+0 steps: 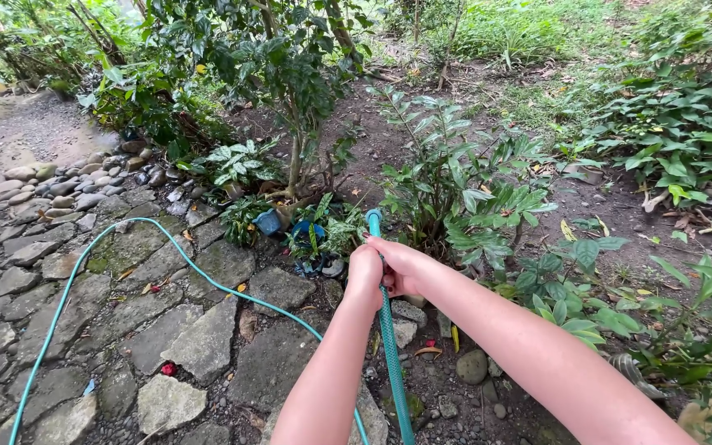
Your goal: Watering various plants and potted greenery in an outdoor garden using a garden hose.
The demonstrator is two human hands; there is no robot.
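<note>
Both of my hands grip a teal garden hose (391,346) near its open end (373,217), which points at low green plants. My left hand (364,276) wraps the hose from the left and my right hand (401,265) closes on it from the right, the two touching. The hose runs down between my forearms to the bottom edge. Another stretch of the same hose (84,264) curves across the stone paving on the left.
Flat irregular paving stones (199,338) cover the left half, with rounded pebbles (51,185) farther back. A small tree (294,156) and leafy shrubs (463,198) stand in bare soil ahead and right. A blue pot (269,221) lies near the tree base.
</note>
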